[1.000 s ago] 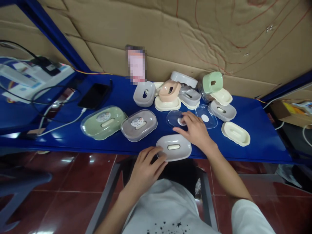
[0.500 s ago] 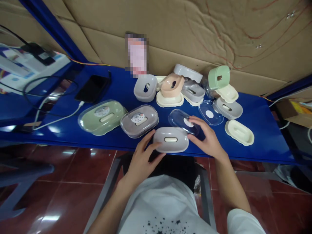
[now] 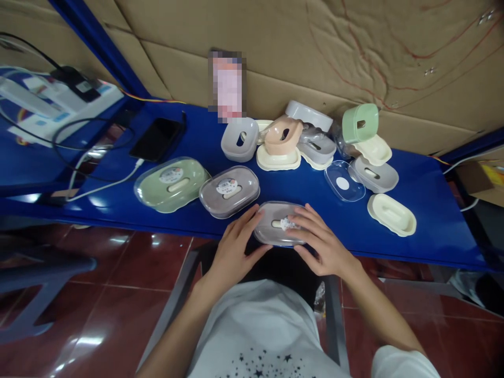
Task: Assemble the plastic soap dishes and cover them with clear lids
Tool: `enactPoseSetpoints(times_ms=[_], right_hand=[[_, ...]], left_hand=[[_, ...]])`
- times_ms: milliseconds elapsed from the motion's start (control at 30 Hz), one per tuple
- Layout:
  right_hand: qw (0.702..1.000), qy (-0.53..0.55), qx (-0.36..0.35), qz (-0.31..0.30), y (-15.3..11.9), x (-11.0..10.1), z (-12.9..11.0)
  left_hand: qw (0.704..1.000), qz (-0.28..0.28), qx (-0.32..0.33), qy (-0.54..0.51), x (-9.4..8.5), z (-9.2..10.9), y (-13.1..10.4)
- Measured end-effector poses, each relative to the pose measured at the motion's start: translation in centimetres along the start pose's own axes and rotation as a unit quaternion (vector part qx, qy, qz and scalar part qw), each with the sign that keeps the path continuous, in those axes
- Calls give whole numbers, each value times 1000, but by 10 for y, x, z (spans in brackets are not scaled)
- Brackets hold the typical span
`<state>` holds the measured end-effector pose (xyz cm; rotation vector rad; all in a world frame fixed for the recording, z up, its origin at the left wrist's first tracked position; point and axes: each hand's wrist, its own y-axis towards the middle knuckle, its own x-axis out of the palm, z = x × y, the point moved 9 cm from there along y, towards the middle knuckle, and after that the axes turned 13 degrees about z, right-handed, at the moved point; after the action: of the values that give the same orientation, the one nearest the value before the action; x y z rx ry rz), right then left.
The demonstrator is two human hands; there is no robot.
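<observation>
A grey soap dish [image 3: 270, 234] lies near the front edge of the blue table, and a clear lid [image 3: 277, 206] with a round label covers it. My left hand [image 3: 232, 244] curves round its left end, thumb at the front and fingers at the back. From the other side my right hand [image 3: 328, 247] grips the lidded dish, its fingers over the lid and partly hiding the label. Just left stand a lidded grey soap dish [image 3: 214, 198] and a lidded green soap dish [image 3: 157, 190].
A loose clear lid [image 3: 356, 190] and a cream tray [image 3: 394, 223] lie to the right. Behind are a peach dish [image 3: 275, 142], a green dish [image 3: 350, 123] and several other pieces. A phone [image 3: 157, 139] with a cable and a power strip [image 3: 106, 102] are at the left.
My right hand has brought the clear lid from behind the grey soap dish down onto it. My left hand stays at the dish's left end. The view has shifted slightly.
</observation>
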<state>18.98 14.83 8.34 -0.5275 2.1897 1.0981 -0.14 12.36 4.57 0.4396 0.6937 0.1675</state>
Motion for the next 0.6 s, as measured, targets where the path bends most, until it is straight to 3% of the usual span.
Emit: enactPoseSetpoints(times_ms=[267,367,467,533,600], right_hand=[[1000,-15,-7,-15,-3,6,-2],[998,-45,12,-34,-2,1,9],[980,-176,92,30,-4,-27,46],[940,-286,162,94,-13,-53,72],[907,-346,208,120,-25,-67,91]], left_hand=[[1000,-12,-7,-10,0,-3,1],[1000,4,-8,-6,0,-5,2],[1000,22,-11,1,-1,-6,3],[999,32,-11,8,0,-6,4],[999,45,-10,21,0,-6,5]])
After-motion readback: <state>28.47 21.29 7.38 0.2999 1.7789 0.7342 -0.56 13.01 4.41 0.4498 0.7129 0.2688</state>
